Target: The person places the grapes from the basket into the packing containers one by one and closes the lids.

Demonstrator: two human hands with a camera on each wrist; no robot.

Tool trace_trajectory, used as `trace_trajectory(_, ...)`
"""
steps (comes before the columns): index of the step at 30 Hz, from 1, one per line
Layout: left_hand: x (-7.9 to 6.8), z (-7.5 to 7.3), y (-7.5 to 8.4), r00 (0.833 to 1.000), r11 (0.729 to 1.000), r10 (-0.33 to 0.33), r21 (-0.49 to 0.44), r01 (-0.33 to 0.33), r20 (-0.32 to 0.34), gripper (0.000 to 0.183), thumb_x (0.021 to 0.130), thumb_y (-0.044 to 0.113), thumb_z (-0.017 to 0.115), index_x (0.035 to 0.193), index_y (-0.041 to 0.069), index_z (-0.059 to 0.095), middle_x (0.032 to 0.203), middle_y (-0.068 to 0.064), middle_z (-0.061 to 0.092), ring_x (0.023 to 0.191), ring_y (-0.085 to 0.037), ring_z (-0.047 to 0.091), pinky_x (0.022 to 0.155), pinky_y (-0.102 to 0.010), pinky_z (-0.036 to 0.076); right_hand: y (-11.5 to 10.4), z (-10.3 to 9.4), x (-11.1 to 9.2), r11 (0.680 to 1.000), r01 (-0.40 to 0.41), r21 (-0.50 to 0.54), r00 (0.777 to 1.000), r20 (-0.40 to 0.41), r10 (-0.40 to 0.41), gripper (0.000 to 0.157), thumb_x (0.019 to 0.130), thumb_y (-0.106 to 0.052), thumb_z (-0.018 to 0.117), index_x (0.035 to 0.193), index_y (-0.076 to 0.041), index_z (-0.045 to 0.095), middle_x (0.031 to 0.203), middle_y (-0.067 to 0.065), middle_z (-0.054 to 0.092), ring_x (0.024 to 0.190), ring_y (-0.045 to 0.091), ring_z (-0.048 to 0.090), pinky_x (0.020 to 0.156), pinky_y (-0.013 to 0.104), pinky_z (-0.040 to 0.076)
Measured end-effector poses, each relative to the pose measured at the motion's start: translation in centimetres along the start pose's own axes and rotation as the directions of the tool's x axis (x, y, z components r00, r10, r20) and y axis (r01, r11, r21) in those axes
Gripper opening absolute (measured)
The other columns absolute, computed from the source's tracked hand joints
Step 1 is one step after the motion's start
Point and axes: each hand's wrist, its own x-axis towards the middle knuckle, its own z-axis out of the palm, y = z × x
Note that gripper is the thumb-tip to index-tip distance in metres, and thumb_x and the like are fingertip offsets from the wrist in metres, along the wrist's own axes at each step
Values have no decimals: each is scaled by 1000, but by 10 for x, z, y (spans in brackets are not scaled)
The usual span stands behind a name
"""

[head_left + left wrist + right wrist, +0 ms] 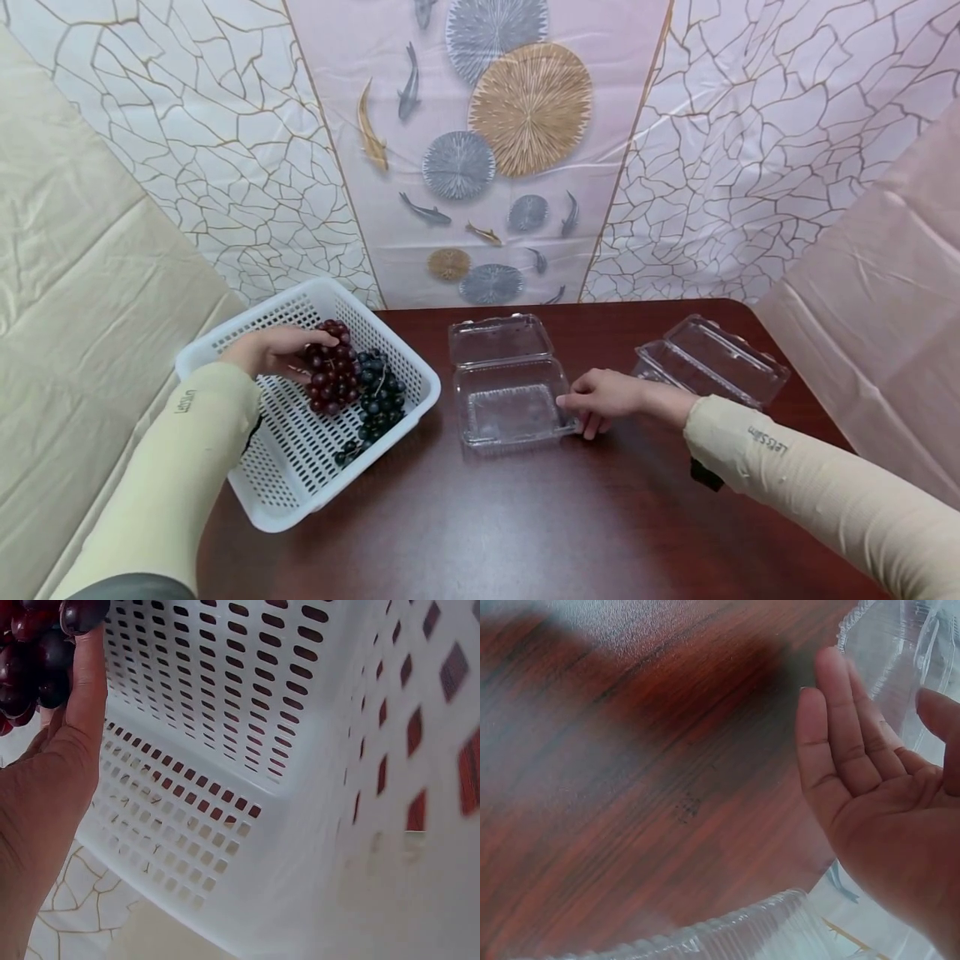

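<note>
In the white basket (423,396) at the left, my left hand (281,346) holds a bunch of red grapes (333,375); the thumb lies along its top and the other fingers are mostly hidden. The left wrist view shows the grapes (37,664) against the fingers. A bunch of black grapes (382,404) lies beside them in the basket. At mid-table stands a clear plastic clamshell container (513,404), its lid (501,340) folded back. My right hand (603,397) pinches its right rim, with fingers (847,742) on the outer side.
Two clear plastic pieces, a second clamshell container (720,358), lie at the back right, beyond my right forearm. The dark red wooden table (510,525) reaches back to a patterned cloth (510,225). Beige cloth (67,275) borders the left side, close to the basket.
</note>
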Motion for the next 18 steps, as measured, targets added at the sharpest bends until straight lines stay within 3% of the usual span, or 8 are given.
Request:
trace_trajectory(9,-10,-10,8,999,1000,22,5,-22,39,70,107,36,62,157,-4,35,134,-14,57,106,-20,68,96,-40,63,5,3,3,985,3,172,1000,27,-8,32,113,-25,55,98,1,66,85,14,79,74,22,79,70,37,66)
trace_trajectory(18,-18,-19,21,996,998,58,-42,-55,69,55,108,33,61,151,4,42,116,-4,67,103,-19,70,96,-41,62,8,13,4,940,12,340,1000,-7,-11,19,110,-14,59,96,-1,57,79,13,76,72,21,80,72,36,67)
